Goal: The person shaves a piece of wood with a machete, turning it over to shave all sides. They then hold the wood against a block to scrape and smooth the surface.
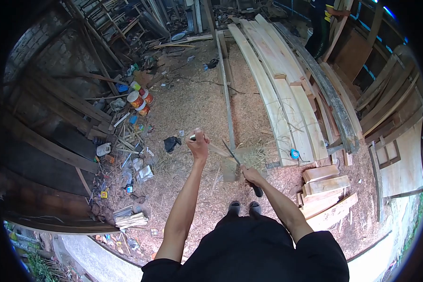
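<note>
My left hand [198, 144] is closed in a fist in the middle of the view, with a pale wooden strip [219, 150] running out from it toward the right. A small light and dark bit shows at the top of the fist. My right hand [252, 175] grips a machete [231, 152] by its dark handle. Its narrow blade points up and left, overlapping the far end of the strip. Below the blade, a greyish wooden block [230, 173] sits on the shavings near my feet.
Long planks [272, 94] lie stacked at the right, with a blue tape measure [294, 153] on their near end. Short timber pieces [322, 181] are piled at right. Paint cans [137, 99] and litter line the left. Another person [318, 28] stands at the back right.
</note>
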Motion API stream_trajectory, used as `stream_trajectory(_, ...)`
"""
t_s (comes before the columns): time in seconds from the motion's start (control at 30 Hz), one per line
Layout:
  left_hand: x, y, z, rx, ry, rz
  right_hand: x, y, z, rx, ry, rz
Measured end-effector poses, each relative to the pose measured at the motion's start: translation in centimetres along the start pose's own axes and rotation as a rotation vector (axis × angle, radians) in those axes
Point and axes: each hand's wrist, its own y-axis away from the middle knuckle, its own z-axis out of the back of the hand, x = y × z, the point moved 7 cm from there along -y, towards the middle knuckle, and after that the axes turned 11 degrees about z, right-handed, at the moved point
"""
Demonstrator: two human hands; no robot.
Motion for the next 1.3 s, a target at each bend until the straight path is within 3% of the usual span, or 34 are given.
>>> stream_trajectory(0.1, 0.4, -0.2, -0.2, -0.011, 0.036, 0.003, 1.8, 1.1, 0.4, 0.037, -0.052, -0.051)
stream_trajectory(0.2, 0.9, -0.7, 0.7, -0.053, 0.052, 0.019, 3.2, 1.2, 0.3, -0.044, 0.132, 0.123)
stream_trajectory(0.27, 1.3, -1.0, 1.5, -0.078, 0.063, 0.054, 3.0, 0.3, -0.4, -0.154, 0.250, 0.438)
stream_trajectory(0.4, 1.5, -0.9, 2.3, -0.055, 0.061, 0.050, -2.7, -1.0, -0.7, -0.191, 0.233, 0.320)
stream_trajectory(0.47, 0.8, -0.5, 2.0, -0.006, 0.046, 0.023, -6.7, -0.9, -0.6, -0.043, 0.057, -0.122)
stream_trajectory(0.7, 0.7, -0.8, 1.6, -0.026, 0.048, 0.026, -4.8, -0.1, -0.8, -0.024, 0.222, -0.030)
stream_trajectory(0.8, 1.1, -1.1, 1.9, -0.032, 0.078, 0.056, -10.0, -2.2, -1.6, 0.008, 0.132, -0.131)
stream_trajectory(0.9, 0.7, -1.1, 2.3, -0.055, 0.051, 0.000, -9.9, -1.4, -0.2, 0.032, 0.221, -0.115)
stream_trajectory(1.0, 0.7, -0.8, 2.2, -0.148, 0.045, -0.005, -11.0, -1.9, -0.5, -0.018, 0.114, -0.156)
stream_trajectory(1.13, -0.7, -0.8, 0.6, -0.227, -0.095, 0.054, -4.5, 0.1, 1.1, -0.110, 0.125, -0.040)
stream_trajectory(1.2, -1.3, -1.1, 0.2, -0.220, -0.120, 0.057, -3.2, -0.1, 1.0, -0.051, 0.048, -0.088)
stream_trajectory(1.27, -1.8, -1.5, -0.2, -0.151, -0.420, -0.047, -0.4, 0.9, 1.8, 0.000, 0.030, -0.065)
stream_trajectory(1.3, -1.7, -1.6, -0.4, -0.144, -0.415, -0.047, -0.2, 1.0, 2.0, -0.008, 0.029, -0.066)
